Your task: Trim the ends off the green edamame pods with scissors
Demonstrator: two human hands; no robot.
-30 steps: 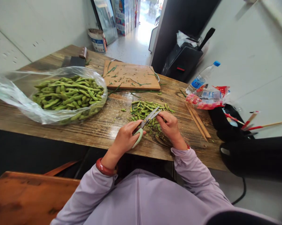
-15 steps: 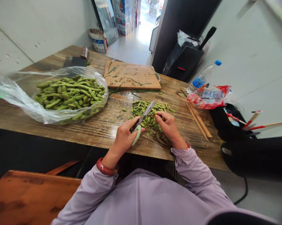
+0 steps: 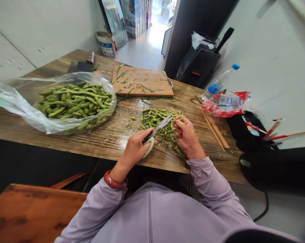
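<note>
Clock directions are taken from the pod pile, with twelve o'clock pointing away from the wearer. Nearest, at six o'clock: lilac top (image 3: 149, 209), zipped down the front. Low at eight o'clock: wooden stool (image 3: 35, 212), reddish-brown. Left hand (image 3: 135, 146), at seven to eight o'clock, closed around the handles of the scissors (image 3: 156, 129); one pale green loop shows below the fingers (a red bracelet (image 3: 114, 180) circles this wrist). The blades point toward two o'clock over the pile, only narrowly parted. Right hand (image 3: 188, 137), at four o'clock, pinching a green pod (image 3: 180, 119) between thumb and fingers, just beside the blade tips; whether pod and blades touch cannot be told. Pile of pods (image 3: 153, 118), at the clock's centre, lying loose on the wooden table (image 3: 101, 148), beneath the blades. At three o'clock: brown sticks (image 3: 214, 131), side by side. At nine o'clock: clear plastic bag (image 3: 38, 116), its mouth open, heaped with more pods (image 3: 76, 99). Toward half past two: red plastic packet (image 3: 210, 106). At eleven o'clock: cutting board (image 3: 147, 76), strewn with green scraps. At two o'clock: blue-capped bottle (image 3: 214, 88). At ten o'clock: knife (image 3: 91, 57), brown-handled. Farthest, near eleven o'clock on the floor: bucket (image 3: 106, 47).
</note>
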